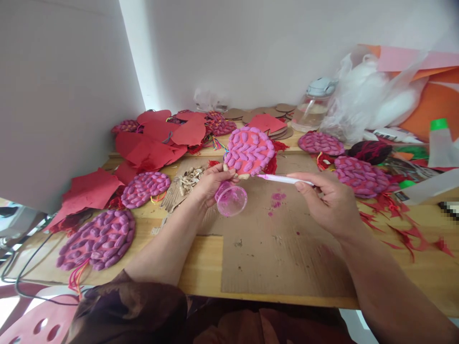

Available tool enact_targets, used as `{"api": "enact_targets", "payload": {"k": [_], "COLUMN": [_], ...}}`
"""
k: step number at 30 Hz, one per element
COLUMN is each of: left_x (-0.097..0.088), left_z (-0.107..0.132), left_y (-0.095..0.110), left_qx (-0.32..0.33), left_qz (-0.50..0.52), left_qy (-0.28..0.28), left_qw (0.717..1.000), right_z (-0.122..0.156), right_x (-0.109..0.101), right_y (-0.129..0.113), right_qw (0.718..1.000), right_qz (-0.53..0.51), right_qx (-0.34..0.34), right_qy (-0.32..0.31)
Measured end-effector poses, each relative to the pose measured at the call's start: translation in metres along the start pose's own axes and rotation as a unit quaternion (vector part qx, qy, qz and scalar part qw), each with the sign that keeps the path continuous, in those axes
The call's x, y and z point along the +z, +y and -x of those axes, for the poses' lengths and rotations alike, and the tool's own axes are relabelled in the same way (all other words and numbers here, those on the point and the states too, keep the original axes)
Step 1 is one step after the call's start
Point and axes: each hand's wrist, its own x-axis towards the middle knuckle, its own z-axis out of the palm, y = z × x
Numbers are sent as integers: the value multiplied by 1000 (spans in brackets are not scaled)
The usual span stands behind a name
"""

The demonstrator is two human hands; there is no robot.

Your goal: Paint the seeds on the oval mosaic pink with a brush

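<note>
My left hand is closed on the lower left edge of a round red disc covered with peanut shells. Most of its shells are pink-purple; a few along the bottom edge are bare tan. Below the same hand, a small clear plastic cup smeared with pink paint hangs tilted, its mouth toward me; which fingers hold it is hidden. Between the fingers of my right hand is a slim white paintbrush. Its pink tip is at the disc's lower right edge, close to the bare shells.
Cardboard with pink stains covers the table's middle. Loose peanut shells lie left. Similar painted discs and red paper pieces surround the work. A lidded jar, white plastic bag and green-capped bottle stand right.
</note>
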Motion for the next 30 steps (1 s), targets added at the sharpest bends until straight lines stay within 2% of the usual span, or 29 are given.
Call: {"api": "enact_targets", "payload": {"k": [15, 30], "left_x": [2, 4], "left_z": [2, 3], "left_y": [0, 0], "left_qx": [-2, -14], "left_qz": [-8, 0], "left_qy": [-5, 3], "left_qw": [1000, 1000], "right_z": [-1, -1], "right_x": [-1, -1], "right_y": [0, -1], "right_qw": [1000, 1000], "right_qz": [0, 3], "right_qx": [16, 0], "right_qy": [9, 11]}}
